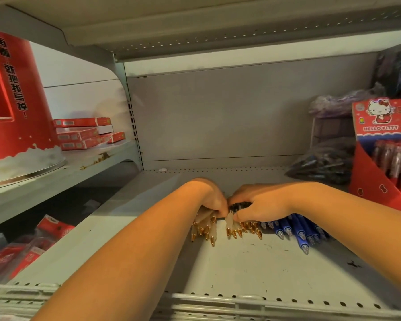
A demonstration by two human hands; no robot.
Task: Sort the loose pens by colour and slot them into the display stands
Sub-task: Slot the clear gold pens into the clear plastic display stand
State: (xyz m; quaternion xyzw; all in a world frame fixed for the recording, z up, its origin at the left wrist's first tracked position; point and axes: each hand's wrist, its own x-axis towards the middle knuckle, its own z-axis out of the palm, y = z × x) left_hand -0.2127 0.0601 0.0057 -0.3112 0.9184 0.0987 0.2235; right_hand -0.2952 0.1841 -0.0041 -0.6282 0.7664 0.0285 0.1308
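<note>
My left hand (212, 200) grips a bunch of gold-tipped pens (205, 225), my right hand (259, 202) pinches another; I'd square the tips, clear of the blue pens (296, 230) toward the Hello Kitty stand (366, 179).

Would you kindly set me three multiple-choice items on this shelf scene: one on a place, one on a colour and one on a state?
1. On which side of the gold-tipped pens do the blue pens lie?
A. right
B. left
C. on the shelf above

2. The Hello Kitty display stand is mainly:
A. green
B. red
C. yellow

3. The left hand:
A. hangs idle
B. lies flat on bare shelf
C. grips gold-tipped pens

Answers: 1 A, they fan out at the row's right end; 2 B, its card walls are red; 3 C, its fingers curl round a bunch.
</note>
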